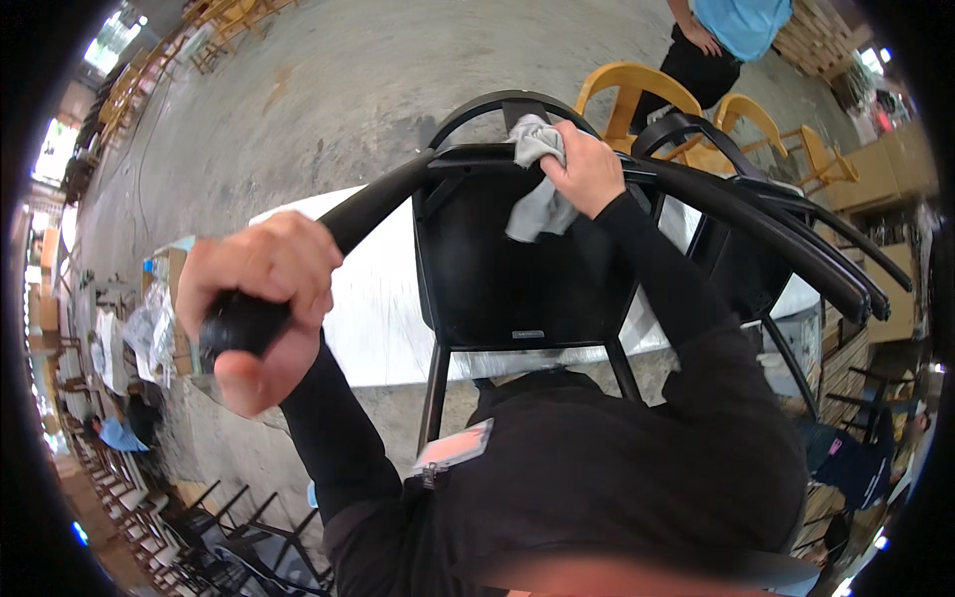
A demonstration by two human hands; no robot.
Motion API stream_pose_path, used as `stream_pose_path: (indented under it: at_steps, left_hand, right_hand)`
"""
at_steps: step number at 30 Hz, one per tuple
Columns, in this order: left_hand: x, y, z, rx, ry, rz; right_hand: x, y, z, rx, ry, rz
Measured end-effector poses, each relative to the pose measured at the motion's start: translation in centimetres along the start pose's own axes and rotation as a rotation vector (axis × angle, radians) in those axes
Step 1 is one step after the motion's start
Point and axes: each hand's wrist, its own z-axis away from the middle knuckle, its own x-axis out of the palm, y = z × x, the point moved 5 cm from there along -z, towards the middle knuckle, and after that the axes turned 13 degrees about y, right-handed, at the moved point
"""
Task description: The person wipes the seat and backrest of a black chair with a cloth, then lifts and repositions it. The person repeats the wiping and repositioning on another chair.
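Observation:
A black chair lies turned over on a white-covered table, its legs sticking out. My left hand is wrapped round the end of one black leg, close to the camera. With my right hand I grip a grey cloth against the far edge of the seat, where the frame meets it. Part of the cloth hangs down over the dark panel. The fingertips of my right hand are partly hidden by the cloth.
Another black chair stands against the right side of this one. Beyond it are several yellow wooden chairs and a person in a light blue top. Clear plastic-wrapped things lie to the left. More black chair legs show at lower left.

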Motion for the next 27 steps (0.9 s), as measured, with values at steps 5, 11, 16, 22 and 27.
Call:
stream_pose_path:
  at_steps: [5, 11, 16, 22, 27]
  left_hand:
    - [-0.4, -0.1, 0.0, -0.032, -0.011, -0.015]
    - [0.0, -0.1, 0.2, -0.029, 0.031, -0.027]
    - [-0.1, -0.1, 0.0, -0.018, -0.033, -0.041]
    - [-0.5, -0.5, 0.0, -0.018, -0.051, -0.02]
    - [-0.4, -0.3, -0.2, -0.048, -0.066, -0.041]
  right_hand:
    - [5.2, -10.1, 3.5, -0.4, 0.336, -0.164]
    - [10.7, -9.7, 9.5, -0.472, 0.396, -0.297]
    - [7.0, -6.9, 9.1, -0.22, 0.086, -0.448]
    - [2.6, -4.6, 0.7, -0.05, -0.027, 0.045]
    - [0.7, -0.2, 4.0, -0.175, 0.206, 0.014]
